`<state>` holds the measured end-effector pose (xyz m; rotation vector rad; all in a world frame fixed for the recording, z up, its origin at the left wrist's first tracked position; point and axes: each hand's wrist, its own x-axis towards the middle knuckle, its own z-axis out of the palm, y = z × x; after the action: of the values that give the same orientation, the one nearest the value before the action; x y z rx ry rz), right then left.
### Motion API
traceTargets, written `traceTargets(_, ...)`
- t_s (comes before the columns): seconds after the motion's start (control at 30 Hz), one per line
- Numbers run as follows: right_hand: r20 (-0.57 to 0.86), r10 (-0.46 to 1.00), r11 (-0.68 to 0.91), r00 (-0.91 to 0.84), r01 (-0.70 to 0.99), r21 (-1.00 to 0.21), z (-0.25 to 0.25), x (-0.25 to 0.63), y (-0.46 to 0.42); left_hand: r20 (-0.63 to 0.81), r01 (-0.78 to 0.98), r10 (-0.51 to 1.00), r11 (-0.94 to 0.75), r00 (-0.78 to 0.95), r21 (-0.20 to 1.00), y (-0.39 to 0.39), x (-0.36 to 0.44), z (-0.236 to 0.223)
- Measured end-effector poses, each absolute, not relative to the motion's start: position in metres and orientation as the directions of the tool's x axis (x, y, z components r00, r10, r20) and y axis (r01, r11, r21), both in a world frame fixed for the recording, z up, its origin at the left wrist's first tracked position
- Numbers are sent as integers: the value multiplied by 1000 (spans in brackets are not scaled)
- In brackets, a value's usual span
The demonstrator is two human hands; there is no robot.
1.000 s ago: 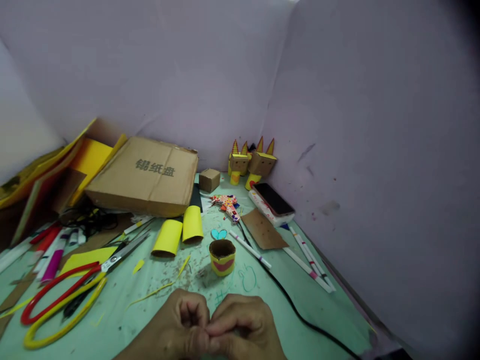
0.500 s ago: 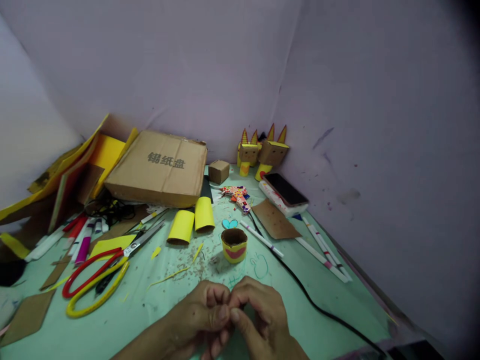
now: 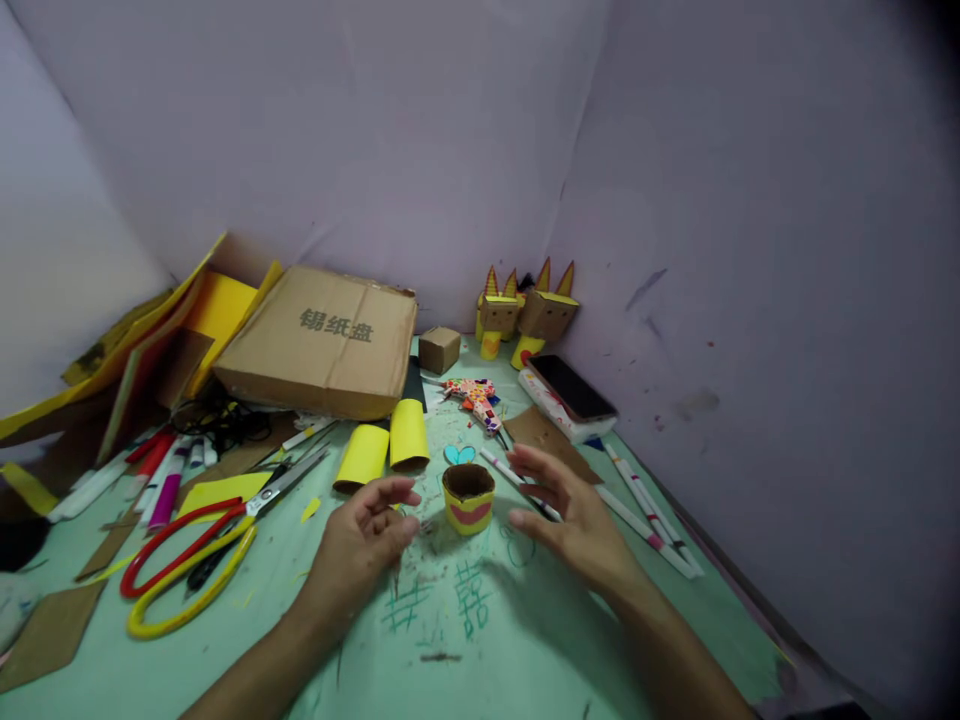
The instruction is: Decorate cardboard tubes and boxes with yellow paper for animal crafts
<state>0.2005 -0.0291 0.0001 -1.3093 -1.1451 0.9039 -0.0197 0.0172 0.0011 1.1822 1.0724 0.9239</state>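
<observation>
A short yellow cardboard ring (image 3: 469, 497) with a red smile-shaped patch on its front stands upright on the green table. My left hand (image 3: 371, 530) hovers to its left, fingers apart and holding nothing. On the other side of the ring, my right hand (image 3: 566, 505) is open too, thumb and fingers spread and apart from it. Just behind the ring lies a small blue heart-like cutout (image 3: 459, 455). Two yellow paper-covered tubes (image 3: 363, 455) sit past my left hand. A white marker (image 3: 499, 462) is partly hidden by my right hand.
Red-and-yellow scissors (image 3: 195, 550) lie at left near several markers (image 3: 161, 500). Behind stand a large cardboard box (image 3: 322, 340) and a small one (image 3: 439, 350). A patterned glue gun (image 3: 472, 395), with a black cord, lies mid-table. At right, a phone (image 3: 574, 388) rests on a white pack (image 3: 551, 400).
My hands were together at the front with fingertips pinched. They have parted and moved forward, opening on either side of the yellow ring.
</observation>
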Motion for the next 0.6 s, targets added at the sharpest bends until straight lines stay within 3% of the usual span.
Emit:
traceTargets(0.1, 85, 996, 85, 0, 104, -991, -3, 195, -16, -102, 53, 920, 88, 378, 995, 15, -4, -2)
traceTargets(0.23, 119, 984, 144, -129, 207, -968, 2, 179, -7, 12, -12, 881, -7, 474, 1000, 16, 11, 0)
traceTargets(0.33, 142, 975, 180, -169, 235, -955, 10, 168, -2, -29, -46, 884, 58, 467, 997, 18, 10, 3)
traceTargets(0.47, 63, 986, 75, -153, 78, -994, 8, 153, 0, -96, -60, 898, 134, 430, 989, 17, 1, 3)
traceTargets(0.6, 9, 978, -10, -206, -92, -996, -6, 147, -1, -47, -50, 922, 71, 383, 996, 16, -6, -2)
